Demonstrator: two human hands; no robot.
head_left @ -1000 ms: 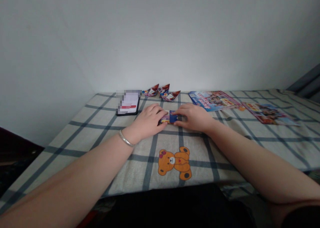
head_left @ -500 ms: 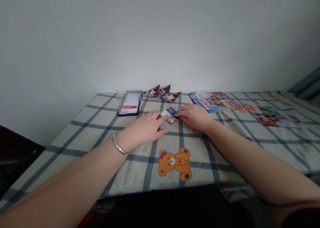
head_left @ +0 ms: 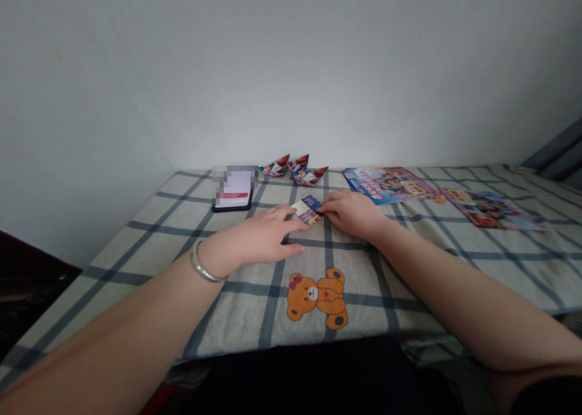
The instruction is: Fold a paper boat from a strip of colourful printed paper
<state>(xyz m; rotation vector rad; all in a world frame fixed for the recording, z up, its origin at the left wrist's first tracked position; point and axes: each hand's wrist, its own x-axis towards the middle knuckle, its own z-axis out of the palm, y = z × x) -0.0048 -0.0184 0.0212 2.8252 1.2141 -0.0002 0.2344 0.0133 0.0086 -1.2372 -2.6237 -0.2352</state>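
Presently, boat-shaped paper folds are standing just behind the folded paper.
Phone is lying to its left, glossy leaflets to its right, on checked cloth; right hand is pinching its right edge, left hand is holding spread, ungripping fingers at its left.

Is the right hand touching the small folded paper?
Touching. The head view shows the right hand with its fingertips on the blue edge of the paper.
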